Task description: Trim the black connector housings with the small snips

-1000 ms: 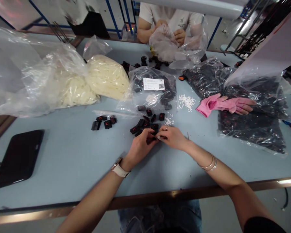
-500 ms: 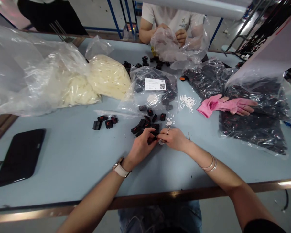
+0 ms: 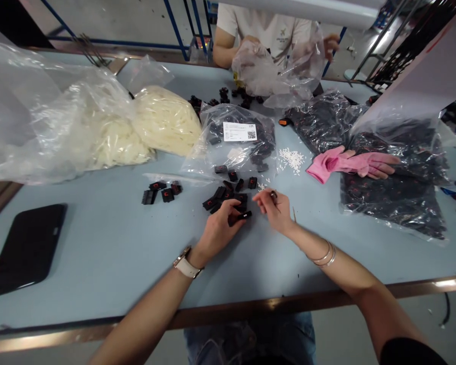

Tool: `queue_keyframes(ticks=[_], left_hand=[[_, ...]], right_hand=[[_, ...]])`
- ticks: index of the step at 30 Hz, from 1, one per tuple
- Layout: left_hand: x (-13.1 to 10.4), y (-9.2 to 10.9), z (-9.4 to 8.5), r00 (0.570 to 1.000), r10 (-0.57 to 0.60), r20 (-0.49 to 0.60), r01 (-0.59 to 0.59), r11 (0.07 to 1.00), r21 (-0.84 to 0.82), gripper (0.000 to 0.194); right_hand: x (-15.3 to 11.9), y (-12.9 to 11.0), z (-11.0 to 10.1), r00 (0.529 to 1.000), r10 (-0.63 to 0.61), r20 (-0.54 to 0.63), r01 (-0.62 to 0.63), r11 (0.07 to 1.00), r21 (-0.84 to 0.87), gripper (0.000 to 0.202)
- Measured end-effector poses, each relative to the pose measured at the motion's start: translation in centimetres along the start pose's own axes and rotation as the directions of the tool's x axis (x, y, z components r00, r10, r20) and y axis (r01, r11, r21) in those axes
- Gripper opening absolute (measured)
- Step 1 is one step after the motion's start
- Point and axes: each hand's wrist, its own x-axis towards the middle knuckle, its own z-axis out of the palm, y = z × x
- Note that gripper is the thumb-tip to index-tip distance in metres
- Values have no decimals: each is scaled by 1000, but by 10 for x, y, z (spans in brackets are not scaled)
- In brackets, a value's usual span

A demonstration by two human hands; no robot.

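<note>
My left hand [image 3: 221, 226] is closed on a small black connector [image 3: 244, 215], held just above the blue table near a pile of black connectors [image 3: 219, 193]. My right hand [image 3: 274, 209] is a little to the right, apart from the left, beside a few small white pieces [image 3: 262, 186]. Its fingers are curled, with something small and dark by the index finger; whether the fingertips pinch a white piece is too small to tell. A larger scatter of white pieces [image 3: 292, 160] lies farther back. Several more black connectors [image 3: 167, 195] sit to the left.
A labelled clear bag [image 3: 239, 132] of black parts lies behind the pile. Bags of cream parts [image 3: 167, 120] stand at the left, above a black tablet-like object [image 3: 27, 248]. Pink gloves [image 3: 351, 163] rest on dark bags at the right. A person [image 3: 266, 35] handles plastic across the table.
My right hand has come away from the connector and moved right, towards the white pieces. My left hand still holds the connector. The person's hand opposite has risen to the right.
</note>
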Motion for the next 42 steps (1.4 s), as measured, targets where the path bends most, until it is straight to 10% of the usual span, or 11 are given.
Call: queue_keyframes(ticks=[4,42], left_hand=[[1,2,0,999,-34,7,34,999,1,35],[4,5,-3,1000,6,29,-9,994,105,6]], right_hand=[[-7,1,7,987,-34,-157,58,987,151,59],[-18,2,10,960,-277,-34,268,950,-162,29]])
